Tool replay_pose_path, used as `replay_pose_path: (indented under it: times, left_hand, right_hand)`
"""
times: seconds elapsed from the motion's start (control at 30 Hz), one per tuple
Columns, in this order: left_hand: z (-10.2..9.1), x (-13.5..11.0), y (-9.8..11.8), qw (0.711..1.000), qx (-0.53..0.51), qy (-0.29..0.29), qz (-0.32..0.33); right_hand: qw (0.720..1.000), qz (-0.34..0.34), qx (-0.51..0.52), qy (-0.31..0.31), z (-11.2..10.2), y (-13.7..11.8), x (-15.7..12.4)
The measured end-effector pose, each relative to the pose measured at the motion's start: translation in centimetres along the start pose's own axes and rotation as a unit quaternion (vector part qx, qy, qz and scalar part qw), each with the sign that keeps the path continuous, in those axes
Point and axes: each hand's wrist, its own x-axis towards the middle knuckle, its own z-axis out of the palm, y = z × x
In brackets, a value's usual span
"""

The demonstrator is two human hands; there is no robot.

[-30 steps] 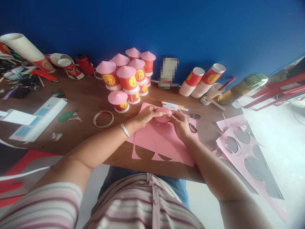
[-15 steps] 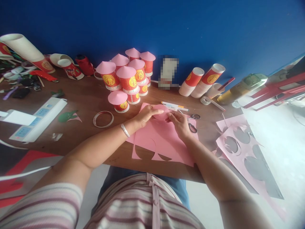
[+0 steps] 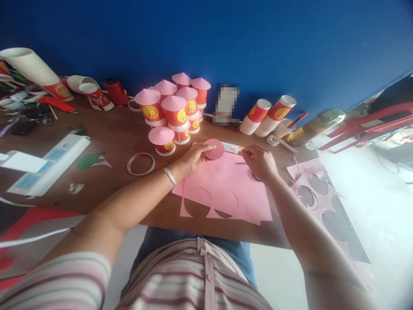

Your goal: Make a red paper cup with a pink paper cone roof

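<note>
Pinching a pink paper disc [image 3: 215, 149] between thumb and fingers, the left hand [image 3: 195, 156] is closed on the disc's left side and holds it over the far edge of a large pink sheet [image 3: 222, 183]. That sheet lies at the middle of the bench's [image 3: 155, 206] near edge, and curved cuts run along its near side. The right hand [image 3: 258, 160] hangs over the sheet's far right corner, its fingers curled in and bunched together; whether they have hold of anything I cannot tell. Just below those fingers shows a dark pointed blade [image 3: 240, 163], mostly covered by the hand. A white tube-shaped item [image 3: 231, 147] lies between the two hands, just past the disc. Toward the back edge, left of the middle, stands a cluster of red cups [image 3: 176, 118] wearing pink paper cones, some set on top of others. A ring of tape [image 3: 141, 164] lies flat between this cluster and the left forearm. At the back edge, right of the middle, two leaning stacks of cups [image 3: 257, 117] stand near a small tape roll [image 3: 273, 140]. Pink scraps [image 3: 295, 171] with round holes lie along the right edge, and a white power strip [image 3: 51, 161] lies near the left end.
</note>
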Motion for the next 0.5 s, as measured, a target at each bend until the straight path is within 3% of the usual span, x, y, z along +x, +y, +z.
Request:
replay_pose_path:
  times: [0.17, 0.3, 0.5]
  left_hand:
    - [0.0, 0.2, -0.2, 1.0, -0.002, 0.017, 0.0]
    - [0.0, 0.1, -0.2, 1.0, -0.008, 0.012, -0.001]
    - [-0.3, 0.0, -0.3, 1.0, -0.006, -0.025, 0.003]
  right_hand:
    - [0.986, 0.015, -0.153, -0.063, -1.1, 2.8, -2.6]
    - [0.978, 0.022, -0.195, -0.071, -1.3, 3.9, -4.5]
    - [0.967, 0.027, -0.212, -0.138, -1.9, 4.0, -4.2]
